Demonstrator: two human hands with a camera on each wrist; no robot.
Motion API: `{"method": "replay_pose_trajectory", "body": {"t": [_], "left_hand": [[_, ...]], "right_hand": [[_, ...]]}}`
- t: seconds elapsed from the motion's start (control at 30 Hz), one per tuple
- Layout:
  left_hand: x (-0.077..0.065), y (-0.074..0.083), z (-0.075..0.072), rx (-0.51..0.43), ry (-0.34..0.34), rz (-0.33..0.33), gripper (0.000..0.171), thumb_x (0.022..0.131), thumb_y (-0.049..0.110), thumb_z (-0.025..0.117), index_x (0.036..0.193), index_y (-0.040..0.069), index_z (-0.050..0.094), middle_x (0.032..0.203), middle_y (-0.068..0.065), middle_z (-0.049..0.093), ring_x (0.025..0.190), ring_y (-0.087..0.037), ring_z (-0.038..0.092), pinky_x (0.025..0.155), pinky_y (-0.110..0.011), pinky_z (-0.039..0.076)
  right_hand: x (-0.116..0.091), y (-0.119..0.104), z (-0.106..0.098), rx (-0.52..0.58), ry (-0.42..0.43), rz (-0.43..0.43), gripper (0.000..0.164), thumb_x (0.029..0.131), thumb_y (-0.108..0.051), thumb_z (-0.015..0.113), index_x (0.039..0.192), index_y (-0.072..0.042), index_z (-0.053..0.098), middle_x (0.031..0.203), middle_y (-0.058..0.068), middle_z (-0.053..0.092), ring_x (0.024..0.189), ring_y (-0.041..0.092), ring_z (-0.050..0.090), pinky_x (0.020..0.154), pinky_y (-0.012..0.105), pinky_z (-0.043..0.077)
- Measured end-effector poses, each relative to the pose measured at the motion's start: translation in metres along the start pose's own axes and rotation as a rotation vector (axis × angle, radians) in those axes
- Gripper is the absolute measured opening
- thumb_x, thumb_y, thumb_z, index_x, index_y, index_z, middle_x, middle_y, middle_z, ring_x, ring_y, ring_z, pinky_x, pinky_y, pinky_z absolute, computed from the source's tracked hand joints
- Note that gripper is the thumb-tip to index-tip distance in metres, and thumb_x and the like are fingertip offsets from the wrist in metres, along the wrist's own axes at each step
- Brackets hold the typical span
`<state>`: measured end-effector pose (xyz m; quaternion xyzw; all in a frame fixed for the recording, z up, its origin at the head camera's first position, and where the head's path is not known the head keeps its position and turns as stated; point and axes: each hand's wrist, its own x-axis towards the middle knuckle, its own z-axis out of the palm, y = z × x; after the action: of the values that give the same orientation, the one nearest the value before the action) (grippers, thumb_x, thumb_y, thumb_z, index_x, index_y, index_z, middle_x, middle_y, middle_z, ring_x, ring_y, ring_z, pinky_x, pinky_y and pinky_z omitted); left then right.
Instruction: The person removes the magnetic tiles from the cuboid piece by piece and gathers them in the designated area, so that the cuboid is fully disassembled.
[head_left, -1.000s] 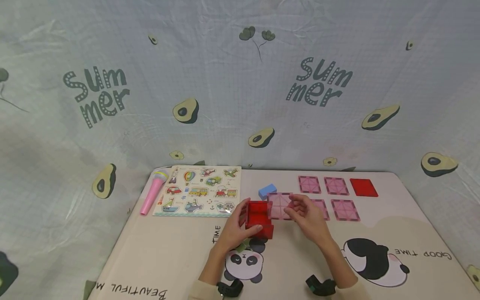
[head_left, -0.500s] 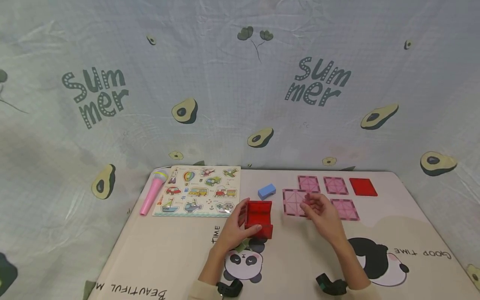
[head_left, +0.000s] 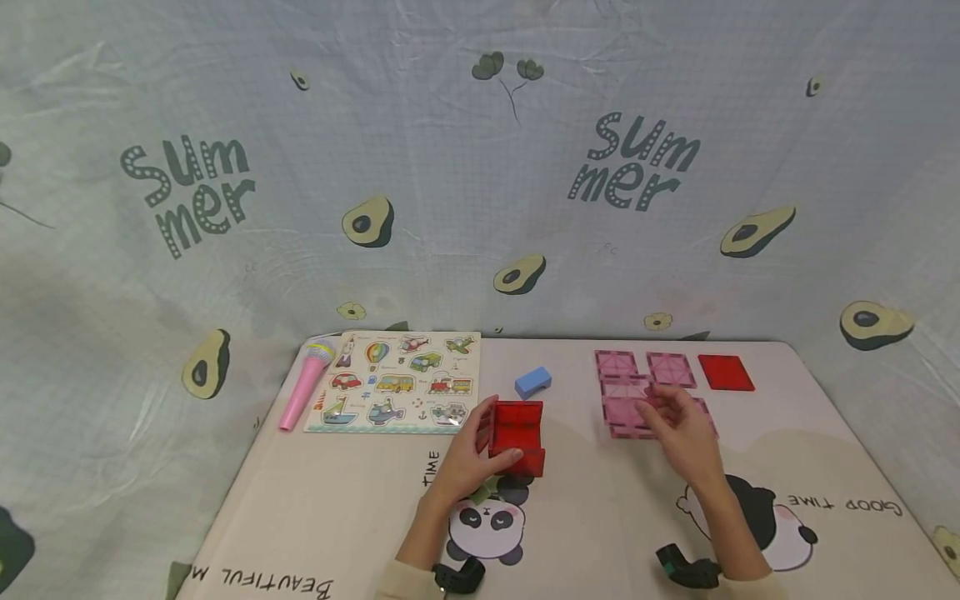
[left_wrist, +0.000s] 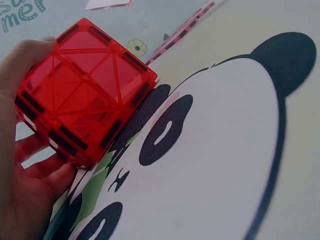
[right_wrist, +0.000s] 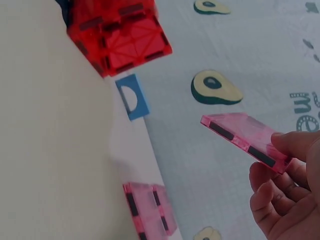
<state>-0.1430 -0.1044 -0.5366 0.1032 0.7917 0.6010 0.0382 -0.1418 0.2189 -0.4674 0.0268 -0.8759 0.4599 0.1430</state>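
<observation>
My left hand (head_left: 468,462) grips a small box of red see-through magnetic tiles (head_left: 517,429), thumb on its near side and fingers round its left. In the left wrist view, a square red tile (left_wrist: 85,80) with dark magnets along its edges faces the camera. Between thumb and fingers, my right hand (head_left: 686,437) pinches a pink square magnetic tile (right_wrist: 245,132). In the head view this tile overlaps another pink tile (head_left: 628,432) that lies on the table. A blue arch block (head_left: 533,383) stands behind the red box.
Beyond my right hand lie two pink tiles (head_left: 616,365) (head_left: 671,371) and a flat red tile (head_left: 726,372); another is partly behind the hand. At the back left are a vehicle puzzle board (head_left: 397,383) and a pink toy microphone (head_left: 306,387). A patterned curtain (head_left: 450,167) hangs behind the table.
My right hand has moved right with the pink tile, from beside the red box to over the pink tiles on the table. My left hand and the box have stayed put.
</observation>
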Motion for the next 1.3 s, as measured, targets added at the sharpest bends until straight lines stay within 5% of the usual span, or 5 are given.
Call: {"method": "replay_pose_trajectory", "body": {"t": [0.47,0.67,0.9,1.3], "left_hand": [[-0.001,-0.002,0.002,0.005,-0.007,-0.002,0.085,0.084,0.037,0.079,0.154,0.033,0.032,0.154,0.002,0.044,0.143,-0.025,0.043,0.116,-0.043,0.041],[-0.001,-0.003,0.001,0.016,-0.002,-0.006,0.086,0.083,0.037,0.079,0.155,0.03,0.032,0.154,0.002,0.044,0.143,-0.025,0.042,0.116,-0.043,0.04],[0.0,-0.002,0.001,0.021,-0.004,-0.006,0.089,0.084,0.036,0.079,0.157,0.022,0.03,0.155,0.001,0.044,0.143,-0.026,0.042,0.117,-0.044,0.04],[0.001,-0.003,0.001,0.015,0.008,0.006,0.085,0.083,0.037,0.079,0.154,0.032,0.032,0.154,0.001,0.045,0.143,-0.026,0.043,0.116,-0.044,0.041]], "right_hand": [[-0.002,0.018,-0.027,-0.035,0.079,0.073,0.043,0.098,-0.023,0.065,0.131,0.003,0.056,0.113,0.025,0.068,0.071,-0.01,0.062,0.066,0.004,0.052],[0.001,0.029,-0.038,-0.078,0.131,0.154,0.048,0.098,-0.031,0.064,0.133,0.001,0.055,0.123,0.024,0.065,0.072,-0.021,0.052,0.063,0.001,0.048],[0.003,0.042,-0.054,-0.146,0.146,0.188,0.05,0.099,-0.034,0.063,0.134,0.0,0.055,0.124,0.025,0.064,0.068,-0.017,0.048,0.056,0.007,0.047],[0.009,0.061,-0.072,-0.188,0.195,0.243,0.05,0.099,-0.036,0.061,0.134,-0.001,0.056,0.113,0.022,0.068,0.059,-0.011,0.054,0.052,0.011,0.045]]}}
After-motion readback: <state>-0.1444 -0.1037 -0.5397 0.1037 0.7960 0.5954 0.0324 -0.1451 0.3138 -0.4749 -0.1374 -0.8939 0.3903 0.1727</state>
